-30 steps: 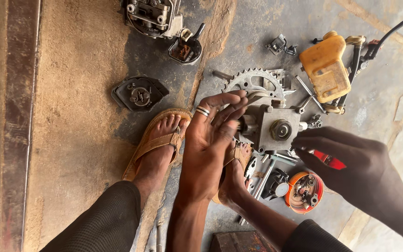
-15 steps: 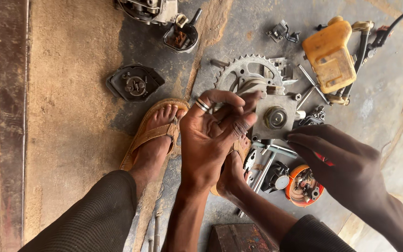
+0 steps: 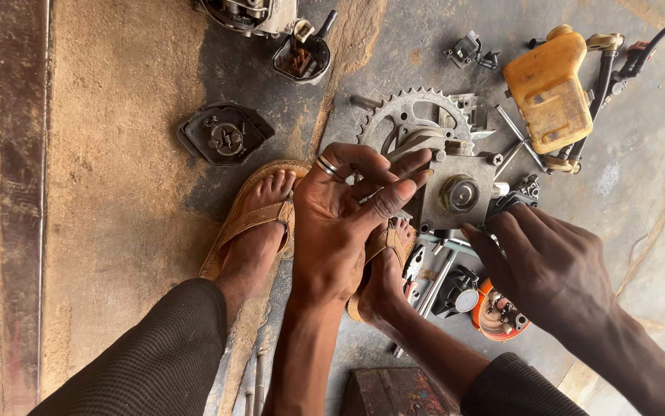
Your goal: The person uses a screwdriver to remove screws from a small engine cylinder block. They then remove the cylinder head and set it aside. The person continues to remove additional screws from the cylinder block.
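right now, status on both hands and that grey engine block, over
Left hand fingers curled at the toothed sprocket beside the grey engine block. Right hand on the block's right edge, grip hidden. Loose parts and yellow tank crowd around.

the left hand (image 3: 344,219) covers whatever its curled fingers pinch, so its grip cannot be read, and it hides part of the toothed sprocket (image 3: 409,115). the right hand (image 3: 552,270) conceals its fingertips' contact below the grey engine block (image 3: 459,192) and overlaps the orange part (image 3: 498,316). the top edge cuts off an engine casing (image 3: 251,15); the bottom edge crops a rusty metal box (image 3: 394,393).
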